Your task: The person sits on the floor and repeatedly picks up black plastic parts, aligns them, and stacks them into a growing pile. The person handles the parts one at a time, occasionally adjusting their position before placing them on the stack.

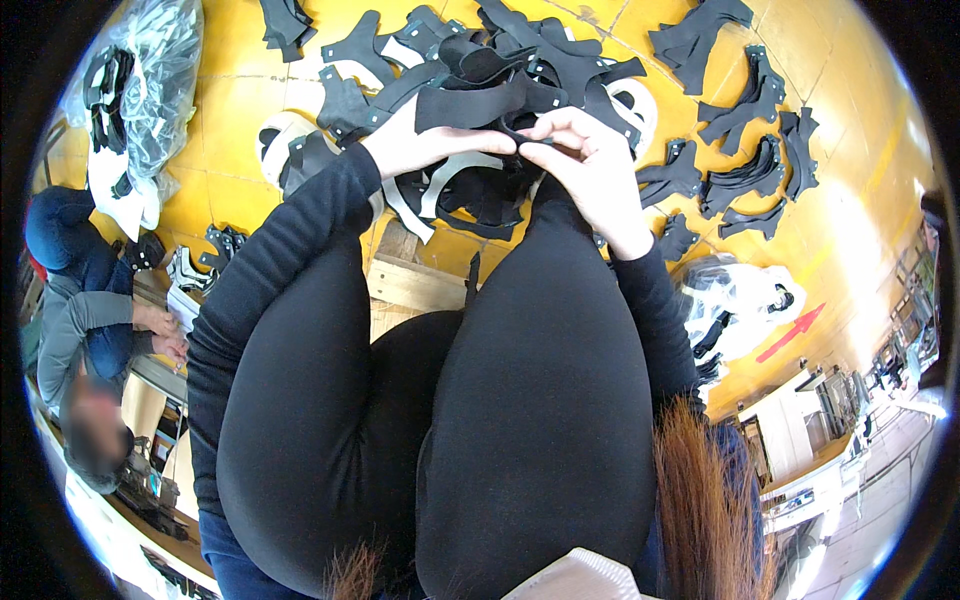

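My left hand (pixel 425 140) and my right hand (pixel 590 160) meet above my knees, both pinching a curved black fabric piece (pixel 490 105) with small white tabs. The piece stretches from my left fingers across to my right fingertips. Under the hands lies a heap of similar black cut pieces (pixel 480 60) mixed with white curved pieces (pixel 450 180) on the yellow floor (pixel 230 110). My black-clad legs fill the lower middle of the view.
More black cut pieces (pixel 750 150) lie in rows at the right. A clear plastic bag of parts (pixel 140 90) sits at upper left, another bag (pixel 735 300) at right. A seated person in a blue jacket (pixel 75 290) works at the left. A red arrow (pixel 790 332) marks the floor.
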`<state>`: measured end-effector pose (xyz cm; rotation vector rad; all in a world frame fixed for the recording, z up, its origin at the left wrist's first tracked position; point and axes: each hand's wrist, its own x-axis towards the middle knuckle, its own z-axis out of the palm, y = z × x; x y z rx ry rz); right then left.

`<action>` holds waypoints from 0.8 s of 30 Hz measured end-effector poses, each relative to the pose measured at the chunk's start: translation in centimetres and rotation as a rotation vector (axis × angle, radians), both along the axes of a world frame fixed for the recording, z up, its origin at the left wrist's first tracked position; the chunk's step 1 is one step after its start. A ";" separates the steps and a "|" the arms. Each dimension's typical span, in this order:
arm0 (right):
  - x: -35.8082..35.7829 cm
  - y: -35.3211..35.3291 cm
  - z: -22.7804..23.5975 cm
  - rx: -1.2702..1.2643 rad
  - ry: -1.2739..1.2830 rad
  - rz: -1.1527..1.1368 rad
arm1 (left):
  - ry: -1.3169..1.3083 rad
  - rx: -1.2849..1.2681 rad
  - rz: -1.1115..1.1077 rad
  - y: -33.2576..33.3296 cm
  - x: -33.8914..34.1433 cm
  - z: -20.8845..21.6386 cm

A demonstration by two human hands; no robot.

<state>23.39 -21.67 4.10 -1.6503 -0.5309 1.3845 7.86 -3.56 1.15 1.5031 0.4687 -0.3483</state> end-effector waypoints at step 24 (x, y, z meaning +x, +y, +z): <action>11.8 -18.8 -1.6 -0.189 0.107 -0.509 | 0.508 -0.151 0.737 5.4 -6.1 -5.1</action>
